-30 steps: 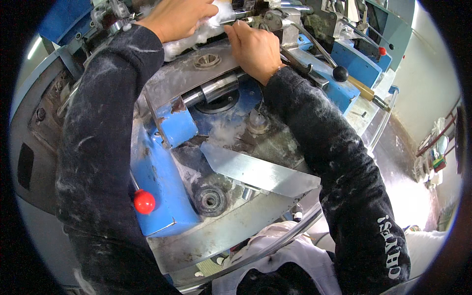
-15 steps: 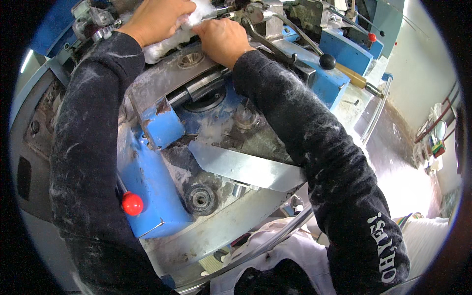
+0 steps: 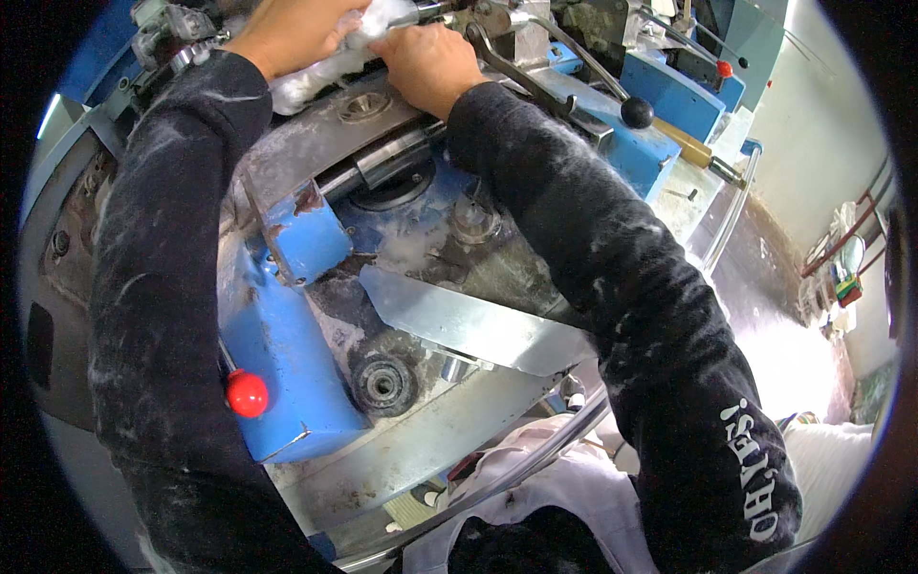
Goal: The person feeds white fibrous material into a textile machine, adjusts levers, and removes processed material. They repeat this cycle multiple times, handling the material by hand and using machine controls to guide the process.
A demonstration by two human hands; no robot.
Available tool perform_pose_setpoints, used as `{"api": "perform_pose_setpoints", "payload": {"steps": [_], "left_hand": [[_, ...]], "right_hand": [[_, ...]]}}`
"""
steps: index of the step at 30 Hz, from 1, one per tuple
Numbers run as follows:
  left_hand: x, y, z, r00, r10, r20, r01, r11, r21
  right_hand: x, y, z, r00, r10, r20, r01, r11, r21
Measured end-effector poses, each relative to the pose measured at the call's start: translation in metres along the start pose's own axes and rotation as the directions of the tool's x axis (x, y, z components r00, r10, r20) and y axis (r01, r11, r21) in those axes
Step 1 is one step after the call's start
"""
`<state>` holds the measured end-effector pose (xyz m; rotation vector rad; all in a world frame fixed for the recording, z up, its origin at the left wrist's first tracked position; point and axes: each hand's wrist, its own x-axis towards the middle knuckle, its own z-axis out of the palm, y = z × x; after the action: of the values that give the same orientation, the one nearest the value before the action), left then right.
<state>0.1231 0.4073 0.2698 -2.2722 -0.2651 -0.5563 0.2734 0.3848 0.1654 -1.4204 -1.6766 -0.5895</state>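
Note:
A wad of white fluffy fibre [image 3: 384, 17] lies between my two hands at the top edge of the view, by a metal roller. My left hand [image 3: 298, 34] reaches in from the left, its fingers curled against the fluff; the frame's top edge cuts off part of it. Opposite, my right hand [image 3: 432, 69] is closed like a fist, with thumb and fingertips pinching the fluff's right side. More white fibre [image 3: 304, 88] hangs below my left hand, along a worn metal plate [image 3: 325, 122] with a round recess. Lint clings to both black sleeves.
Under my arms are a blue machine housing [image 3: 287, 373], a red ball knob [image 3: 247, 393], a slanted metal bar [image 3: 469, 320] and a round dark fitting [image 3: 384, 385]. To the right stand a black-knobbed lever [image 3: 637, 113], a wooden handle [image 3: 687, 145] and blue covers [image 3: 674, 96].
The machine has shifted slightly left and up in the view. Both hands stay at the fluff, with my right hand a little higher in the picture.

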Motion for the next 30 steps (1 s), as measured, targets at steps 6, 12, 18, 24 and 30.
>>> {"api": "perform_pose_setpoints", "payload": {"steps": [6, 12, 18, 24, 30], "left_hand": [[-0.004, -0.001, -0.001, 0.997, -0.057, -0.058, 0.054, 0.997, -0.051], [-0.007, -0.001, -0.005, 0.996, 0.003, -0.088, -0.005, 1.0, -0.022], [-0.005, -0.002, -0.009, 0.985, 0.169, -0.02, -0.167, 0.982, 0.084], [-0.006, 0.0, -0.001, 0.998, -0.011, -0.069, 0.01, 1.0, -0.006], [-0.005, 0.0, 0.0, 0.991, -0.086, -0.108, 0.083, 0.996, -0.028]], "right_hand": [[-0.006, 0.003, 0.001, 0.997, 0.063, -0.037, -0.066, 0.994, -0.09], [-0.006, 0.0, -0.014, 0.993, -0.068, 0.1, 0.086, 0.977, -0.194], [0.004, 0.001, 0.009, 1.0, -0.001, 0.002, 0.001, 0.998, -0.064], [-0.01, 0.009, -0.008, 0.996, -0.062, -0.064, 0.047, 0.974, -0.22], [-0.011, 0.001, -0.02, 0.997, -0.06, 0.049, 0.066, 0.989, -0.132]]}}
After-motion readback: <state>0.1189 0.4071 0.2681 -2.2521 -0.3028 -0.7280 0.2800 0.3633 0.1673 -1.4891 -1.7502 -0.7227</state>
